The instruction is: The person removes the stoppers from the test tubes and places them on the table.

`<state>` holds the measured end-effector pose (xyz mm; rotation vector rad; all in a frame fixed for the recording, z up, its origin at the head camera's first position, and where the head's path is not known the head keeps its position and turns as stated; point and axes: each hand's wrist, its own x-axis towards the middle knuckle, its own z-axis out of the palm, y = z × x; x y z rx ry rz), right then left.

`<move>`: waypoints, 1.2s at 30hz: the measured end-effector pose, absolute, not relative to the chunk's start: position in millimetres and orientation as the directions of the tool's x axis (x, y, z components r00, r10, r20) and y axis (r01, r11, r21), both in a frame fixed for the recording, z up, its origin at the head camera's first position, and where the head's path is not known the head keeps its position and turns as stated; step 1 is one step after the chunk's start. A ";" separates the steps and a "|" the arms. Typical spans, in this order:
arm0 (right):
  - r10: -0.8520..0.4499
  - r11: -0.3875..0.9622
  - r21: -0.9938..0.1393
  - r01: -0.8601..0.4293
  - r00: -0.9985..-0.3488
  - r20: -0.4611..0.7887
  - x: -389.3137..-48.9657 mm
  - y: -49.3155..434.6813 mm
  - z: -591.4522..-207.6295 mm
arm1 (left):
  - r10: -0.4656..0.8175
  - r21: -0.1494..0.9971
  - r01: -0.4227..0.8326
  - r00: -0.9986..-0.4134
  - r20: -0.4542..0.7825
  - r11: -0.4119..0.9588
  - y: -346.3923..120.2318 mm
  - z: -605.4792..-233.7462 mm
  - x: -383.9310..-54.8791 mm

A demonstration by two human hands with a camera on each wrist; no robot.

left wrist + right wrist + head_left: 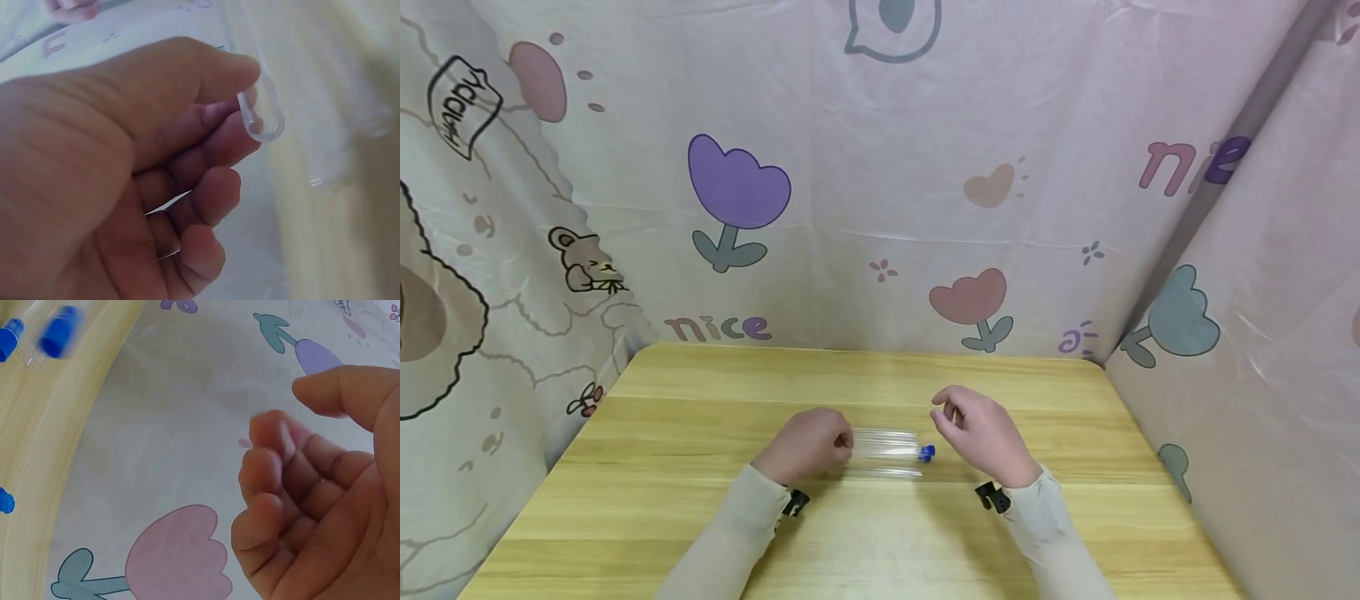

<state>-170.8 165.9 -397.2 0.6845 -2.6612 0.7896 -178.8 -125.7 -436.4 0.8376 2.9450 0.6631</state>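
Note:
In the left wrist view, the rounded end of a clear test tube (267,125) is pinched between the thumb and index finger of my left hand (811,444). More clear tubes (883,473) lie side by side on the table, running from near the left hand toward the right. Blue caps (927,453) show at their right end; in the right wrist view one blue cap (59,332) is blurred. My right hand (987,435) is just right of the caps, raised, with loosely curled fingers and nothing in them. Which cap belongs to the held tube I cannot tell.
The wooden table (880,542) spreads around both hands. Behind it and at both sides hangs a printed curtain (865,192) that meets the table's back edge. A black strap piece (994,498) sits at the right wrist.

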 end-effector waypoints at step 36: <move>-0.418 0.649 -0.441 -0.619 -0.776 0.473 -158.8 163.0 -367.5 | 0.458 0.216 0.625 -0.726 0.512 0.750 -149.0 -369.7 -154.5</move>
